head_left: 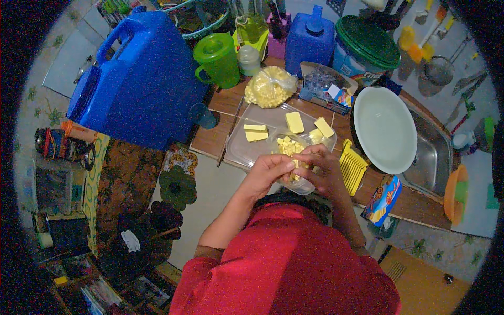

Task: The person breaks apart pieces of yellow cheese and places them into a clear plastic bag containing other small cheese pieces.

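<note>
My left hand and my right hand meet above the near edge of the counter, fingers pinched together. Between them show small pale yellow pieces that look like cheese; the exact grip is partly hidden by my fingers. Just beyond lie cut yellow cubes in clear plastic. A wide clear tray beneath carries a yellow block with a cut across it and a whole yellow block. Another yellow block rests on clear plastic by my right hand.
A knotted bag of yellow cubes sits behind the tray. To the right are a yellow slotted rack, a large pale oval basin over the sink, and a blue box. A big blue jerrycan and a green pitcher stand left.
</note>
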Demonstrator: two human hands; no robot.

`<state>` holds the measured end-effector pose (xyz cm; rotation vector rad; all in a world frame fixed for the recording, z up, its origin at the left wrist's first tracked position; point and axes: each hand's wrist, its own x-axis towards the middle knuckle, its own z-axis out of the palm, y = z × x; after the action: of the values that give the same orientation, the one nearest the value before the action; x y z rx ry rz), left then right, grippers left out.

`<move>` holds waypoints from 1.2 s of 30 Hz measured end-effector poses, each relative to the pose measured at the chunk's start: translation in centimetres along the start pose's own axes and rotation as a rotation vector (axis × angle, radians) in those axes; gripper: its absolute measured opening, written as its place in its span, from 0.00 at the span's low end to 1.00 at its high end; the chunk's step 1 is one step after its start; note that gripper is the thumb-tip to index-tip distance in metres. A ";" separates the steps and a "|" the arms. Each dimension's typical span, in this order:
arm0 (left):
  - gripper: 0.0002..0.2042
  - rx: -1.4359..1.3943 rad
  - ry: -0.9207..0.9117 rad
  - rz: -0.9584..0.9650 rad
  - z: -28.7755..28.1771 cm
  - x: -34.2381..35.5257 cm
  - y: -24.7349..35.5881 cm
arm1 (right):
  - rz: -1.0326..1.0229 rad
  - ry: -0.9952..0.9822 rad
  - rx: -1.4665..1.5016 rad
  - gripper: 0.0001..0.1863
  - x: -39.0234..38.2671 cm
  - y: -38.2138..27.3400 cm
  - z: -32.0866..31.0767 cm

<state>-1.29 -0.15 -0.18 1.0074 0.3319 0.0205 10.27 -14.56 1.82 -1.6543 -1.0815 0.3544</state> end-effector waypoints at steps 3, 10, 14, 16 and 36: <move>0.10 -0.047 0.017 -0.024 0.4 -0.2 0.3 | -0.018 0.013 0.036 0.17 0.0 -0.2 0.0; 0.09 -0.128 -0.040 -0.026 0.5 -0.4 0.0 | 0.004 -0.006 0.032 0.18 -0.3 -0.4 0.0; 0.09 -0.302 -0.103 -0.044 0.6 -0.5 -0.1 | -0.022 -0.031 0.088 0.20 -0.4 -0.7 0.1; 0.09 -0.315 -0.114 -0.049 0.9 -0.6 0.1 | -0.011 -0.032 0.081 0.20 -0.8 0.0 0.2; 0.09 -0.145 -0.038 -0.029 1.0 -0.7 0.2 | -0.003 0.016 0.083 0.20 -1.1 -1.0 -0.4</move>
<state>-1.60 -0.98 0.69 0.8585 0.3060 -0.0002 9.49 -15.63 2.59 -1.5793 -1.0445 0.3786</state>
